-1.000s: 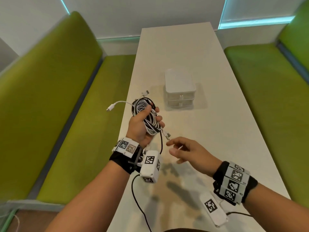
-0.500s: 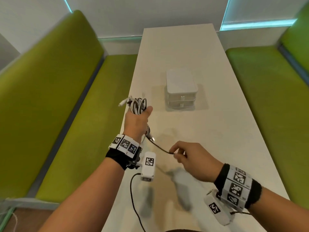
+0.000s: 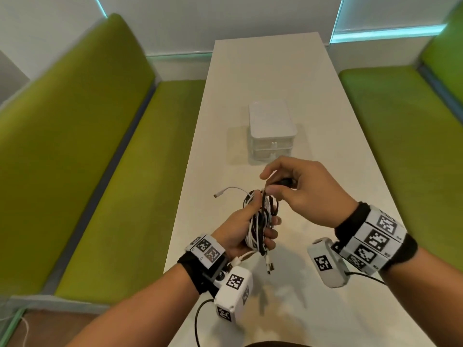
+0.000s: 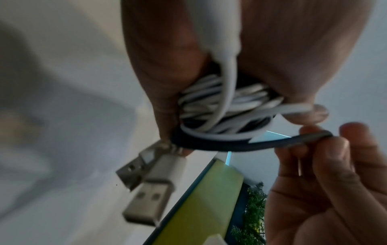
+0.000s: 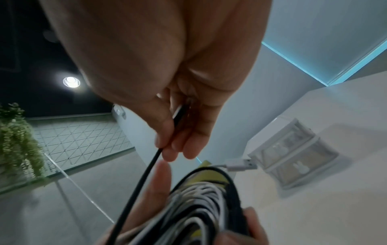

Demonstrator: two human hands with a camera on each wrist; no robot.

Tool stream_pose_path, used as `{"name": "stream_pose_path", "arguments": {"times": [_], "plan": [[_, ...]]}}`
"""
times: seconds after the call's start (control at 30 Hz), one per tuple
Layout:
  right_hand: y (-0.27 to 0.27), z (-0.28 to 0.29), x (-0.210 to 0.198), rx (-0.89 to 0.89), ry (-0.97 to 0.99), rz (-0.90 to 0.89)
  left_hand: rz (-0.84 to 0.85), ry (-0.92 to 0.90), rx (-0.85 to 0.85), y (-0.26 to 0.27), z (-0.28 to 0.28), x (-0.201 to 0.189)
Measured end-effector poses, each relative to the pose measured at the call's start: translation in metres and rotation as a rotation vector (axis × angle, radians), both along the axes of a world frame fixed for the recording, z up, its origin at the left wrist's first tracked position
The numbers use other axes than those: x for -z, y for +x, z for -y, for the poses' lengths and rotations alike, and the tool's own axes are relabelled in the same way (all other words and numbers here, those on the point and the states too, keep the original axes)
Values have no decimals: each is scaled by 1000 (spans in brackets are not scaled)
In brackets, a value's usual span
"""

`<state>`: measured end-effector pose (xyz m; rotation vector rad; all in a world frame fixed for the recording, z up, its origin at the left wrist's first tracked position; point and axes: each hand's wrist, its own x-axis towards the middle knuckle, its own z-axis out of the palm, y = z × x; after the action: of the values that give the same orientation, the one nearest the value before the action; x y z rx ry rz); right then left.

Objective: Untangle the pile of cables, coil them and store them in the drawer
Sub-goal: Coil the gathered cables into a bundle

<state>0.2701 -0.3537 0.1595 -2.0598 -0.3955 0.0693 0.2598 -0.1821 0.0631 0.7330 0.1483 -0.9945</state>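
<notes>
My left hand (image 3: 244, 229) grips a bundle of coiled white and black cables (image 3: 260, 221) above the near part of the white table (image 3: 325, 171). Its fingers wrap round the bundle (image 4: 220, 106). My right hand (image 3: 300, 189) pinches a black cable (image 3: 263, 199) just above the bundle, between thumb and fingers (image 5: 167, 149). The black cable (image 5: 142, 179) runs down from that pinch into the bundle (image 5: 201, 207). A white cable end (image 3: 226, 191) sticks out to the left, and USB plugs (image 4: 146, 187) hang below the left hand. The small white drawer unit (image 3: 271, 134) stands further back, its drawers closed.
Green benches (image 3: 100, 146) run along both sides of the table, the right one (image 3: 413, 146) too. Wrist cameras hang under both wrists, each with a thin black lead. Bare tabletop lies beyond and around the drawer unit.
My right hand rose from below the bundle to above it, drawing the black cable up and over. My left hand brought the bundle nearer and toward the middle of the table.
</notes>
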Motion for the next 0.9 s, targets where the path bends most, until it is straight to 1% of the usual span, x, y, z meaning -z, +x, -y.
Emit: {"name": "stream_pose_path", "arguments": {"times": [0.07,0.13,0.27,0.3,0.33,0.4,0.43,0.5,0.57,0.63,0.67,0.7,0.77,0.83,0.9], "plan": [[3,0,3,41,11,2,24,1,-7,1,-2,-2],[3,-2,5,25,20,11,66,16,2,1,-2,-3],[4,-4,1,-35,-9,126,103,-5,-3,0,-4,-4],[6,-5,2,-42,-29,156,131,22,-3,0,-5,-5],[8,-5,3,-54,-56,187,176,89,5,-1,-5,-7],[12,-6,9,-114,-159,279,276,281,42,-4,-1,-12],[15,-6,13,-145,-235,326,300,343,56,-5,1,-14],[17,-1,18,-180,-382,389,295,399,61,-8,4,-16],[15,4,23,-277,-466,404,295,422,69,-9,2,-18],[10,8,29,-422,-529,389,319,435,109,-10,-2,-19],[9,10,31,-461,-554,370,337,445,132,-10,-3,-19],[9,13,33,-461,-560,338,360,454,152,-11,-4,-19],[10,20,35,-375,-510,238,412,453,166,-10,-5,-20],[10,24,39,-284,-402,120,431,441,124,-8,-5,-22],[8,22,46,-200,-285,73,434,456,69,-6,-4,-25]]}}
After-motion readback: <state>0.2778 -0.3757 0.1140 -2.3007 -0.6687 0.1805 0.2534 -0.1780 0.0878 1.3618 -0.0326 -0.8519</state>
